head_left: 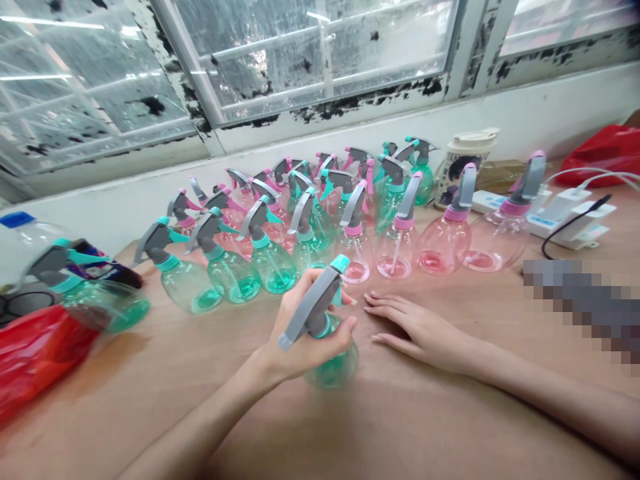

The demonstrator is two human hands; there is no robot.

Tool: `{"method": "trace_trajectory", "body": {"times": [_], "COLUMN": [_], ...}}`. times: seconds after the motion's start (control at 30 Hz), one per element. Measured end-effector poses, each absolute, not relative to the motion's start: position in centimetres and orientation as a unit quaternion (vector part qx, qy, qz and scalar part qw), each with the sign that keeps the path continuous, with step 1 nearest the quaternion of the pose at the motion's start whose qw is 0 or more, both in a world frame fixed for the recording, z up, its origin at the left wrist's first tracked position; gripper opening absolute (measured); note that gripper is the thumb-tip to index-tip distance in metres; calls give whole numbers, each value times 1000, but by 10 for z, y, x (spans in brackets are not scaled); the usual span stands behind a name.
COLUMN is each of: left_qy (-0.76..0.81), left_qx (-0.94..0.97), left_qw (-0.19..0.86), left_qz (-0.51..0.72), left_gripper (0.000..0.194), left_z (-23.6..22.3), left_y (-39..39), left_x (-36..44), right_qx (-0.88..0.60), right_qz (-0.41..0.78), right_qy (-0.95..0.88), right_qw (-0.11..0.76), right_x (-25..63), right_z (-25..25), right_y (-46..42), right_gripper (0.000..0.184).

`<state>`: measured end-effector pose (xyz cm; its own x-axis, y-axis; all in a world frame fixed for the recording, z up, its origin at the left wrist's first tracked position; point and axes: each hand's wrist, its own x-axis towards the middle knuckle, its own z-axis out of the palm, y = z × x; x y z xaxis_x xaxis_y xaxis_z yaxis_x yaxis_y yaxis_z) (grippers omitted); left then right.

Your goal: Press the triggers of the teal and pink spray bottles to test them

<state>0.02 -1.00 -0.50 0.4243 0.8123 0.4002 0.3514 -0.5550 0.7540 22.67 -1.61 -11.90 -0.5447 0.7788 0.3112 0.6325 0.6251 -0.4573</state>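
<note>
My left hand (300,327) is wrapped round the neck of a green spray bottle (333,367) with a grey and teal trigger head. The bottle is upright near the middle of the table, its nozzle pointing away from me. Palm down, my right hand (413,327) lies on the wooden tabletop just right of that bottle, fingers stretched out and holding nothing. Beyond both hands stand rows of spray bottles, green ones (235,277) towards the left and pink ones (395,257) towards the right.
At the left lie a red plastic bag (40,360) and another green spray bottle (105,303). A cup with a lid (463,167), a white power strip (570,213) with cables and a red bag (605,157) occupy the back right. Windows (310,53) rise behind the table (260,427).
</note>
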Motion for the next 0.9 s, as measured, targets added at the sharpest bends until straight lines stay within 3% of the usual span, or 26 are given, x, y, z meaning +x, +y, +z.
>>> {"method": "trace_trajectory", "body": {"times": [0.27,0.53,0.9], "left_qy": [336,301,332], "left_qx": [788,778,779], "left_qw": [320,373,354], "left_qz": [404,406,397], "left_gripper": [54,58,56], "left_z": [-12,-11,-6], "left_y": [-7,-8,-11], "left_x": [-3,-1,-2], "right_qx": [-410,-409,-406], "right_qz": [150,158,166], "right_qy": [-866,-862,-859], "right_qw": [243,252,264], "right_x": [227,227,227], "right_z": [-118,-117,-117], "right_y": [-16,-17,-17], "right_gripper": [49,49,47]}}
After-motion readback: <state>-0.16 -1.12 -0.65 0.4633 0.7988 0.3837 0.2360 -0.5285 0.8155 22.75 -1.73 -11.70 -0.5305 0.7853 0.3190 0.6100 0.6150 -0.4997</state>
